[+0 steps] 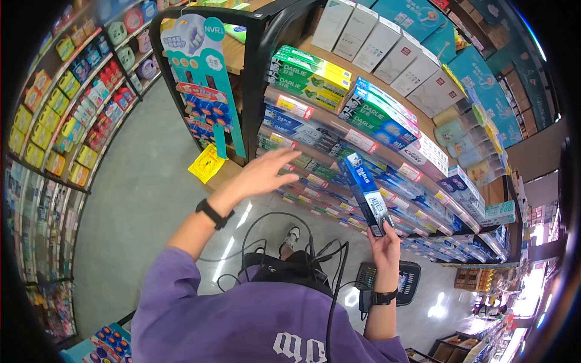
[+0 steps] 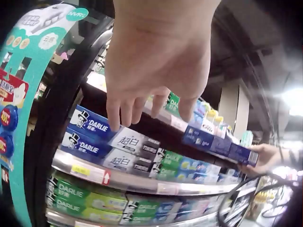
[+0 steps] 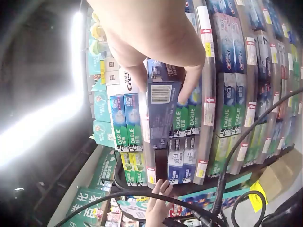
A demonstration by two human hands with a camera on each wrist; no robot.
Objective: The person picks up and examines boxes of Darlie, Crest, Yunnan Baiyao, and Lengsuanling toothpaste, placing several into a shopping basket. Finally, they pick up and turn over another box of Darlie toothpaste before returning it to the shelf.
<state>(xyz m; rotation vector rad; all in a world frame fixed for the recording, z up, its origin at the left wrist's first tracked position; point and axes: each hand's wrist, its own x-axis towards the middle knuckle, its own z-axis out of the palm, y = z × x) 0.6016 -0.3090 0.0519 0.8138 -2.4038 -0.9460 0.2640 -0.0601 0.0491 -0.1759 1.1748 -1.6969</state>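
- The right hand (image 1: 385, 245) grasps the lower end of a blue Darlie toothpaste box (image 1: 366, 192), fingers curled round it, held upright before the shelf (image 1: 324, 119).
- The left hand (image 1: 266, 172) hovers released, fingers spread, near the shelved Darlie boxes (image 2: 92, 135).
- The box looks light, stiff and crushable; it is best gripped across its long sides.

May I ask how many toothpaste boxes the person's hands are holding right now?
1: a blue box, gripped in the right hand in front of the shelves. The left hand is open and holds none.
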